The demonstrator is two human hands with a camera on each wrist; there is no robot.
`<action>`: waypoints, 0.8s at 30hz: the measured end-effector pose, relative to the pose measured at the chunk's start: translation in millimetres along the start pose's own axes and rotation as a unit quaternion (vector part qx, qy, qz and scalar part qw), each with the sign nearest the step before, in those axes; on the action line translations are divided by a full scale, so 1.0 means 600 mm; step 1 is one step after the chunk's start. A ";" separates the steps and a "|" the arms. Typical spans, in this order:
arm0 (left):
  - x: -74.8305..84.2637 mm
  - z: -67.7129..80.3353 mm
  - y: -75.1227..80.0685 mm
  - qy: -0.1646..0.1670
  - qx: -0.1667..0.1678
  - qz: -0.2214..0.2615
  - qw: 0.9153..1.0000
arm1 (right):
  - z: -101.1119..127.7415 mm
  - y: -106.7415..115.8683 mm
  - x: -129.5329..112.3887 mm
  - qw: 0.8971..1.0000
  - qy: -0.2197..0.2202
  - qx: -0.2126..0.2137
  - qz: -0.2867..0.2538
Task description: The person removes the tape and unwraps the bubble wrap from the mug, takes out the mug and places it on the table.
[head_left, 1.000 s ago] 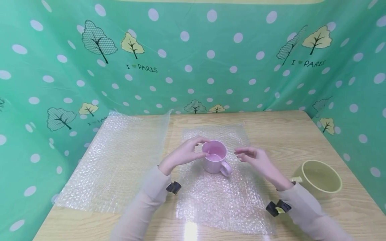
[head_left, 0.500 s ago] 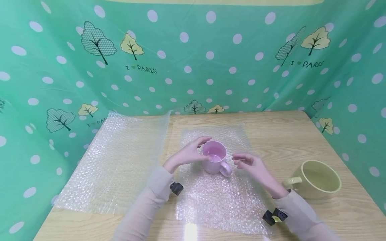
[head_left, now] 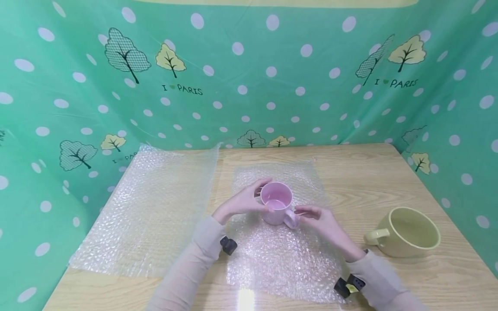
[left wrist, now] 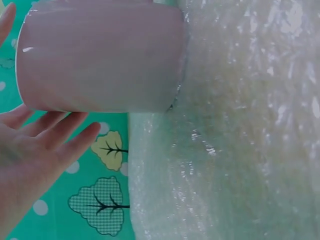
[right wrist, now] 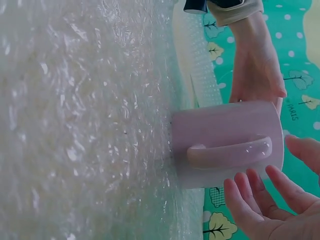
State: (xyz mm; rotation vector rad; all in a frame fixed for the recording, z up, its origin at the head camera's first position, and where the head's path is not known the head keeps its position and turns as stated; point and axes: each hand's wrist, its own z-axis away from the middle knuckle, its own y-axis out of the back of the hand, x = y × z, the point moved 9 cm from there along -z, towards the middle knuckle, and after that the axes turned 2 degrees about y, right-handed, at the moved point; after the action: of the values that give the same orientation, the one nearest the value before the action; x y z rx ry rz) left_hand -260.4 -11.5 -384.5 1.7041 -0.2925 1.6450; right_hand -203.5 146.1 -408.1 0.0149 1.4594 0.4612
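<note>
Pink mug (head_left: pixel 277 208) base hidden behind both hands' fingers.
</note>
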 end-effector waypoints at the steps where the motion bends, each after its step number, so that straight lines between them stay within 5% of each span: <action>1: 0.004 0.002 -0.001 -0.001 -0.002 0.006 1.000 | 0.000 -0.001 0.001 1.000 -0.003 0.001 0.002; 9: 0.029 0.014 -0.001 -0.003 -0.004 0.024 1.000 | -0.002 -0.008 0.011 1.000 -0.020 0.008 -0.021; 15: 0.022 0.012 -0.003 -0.003 -0.005 0.036 0.999 | -0.003 -0.012 0.017 0.999 -0.027 0.012 -0.042; 24: -0.002 0.000 -0.002 -0.013 0.001 0.035 0.999 | -0.004 -0.015 0.003 1.000 0.014 -0.007 0.010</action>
State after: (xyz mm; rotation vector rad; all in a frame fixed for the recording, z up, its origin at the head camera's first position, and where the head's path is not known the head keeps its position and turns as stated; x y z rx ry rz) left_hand -260.1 -11.0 -385.8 1.7343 -0.3673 1.6749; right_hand -203.1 137.5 -412.8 0.0128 1.4852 0.4894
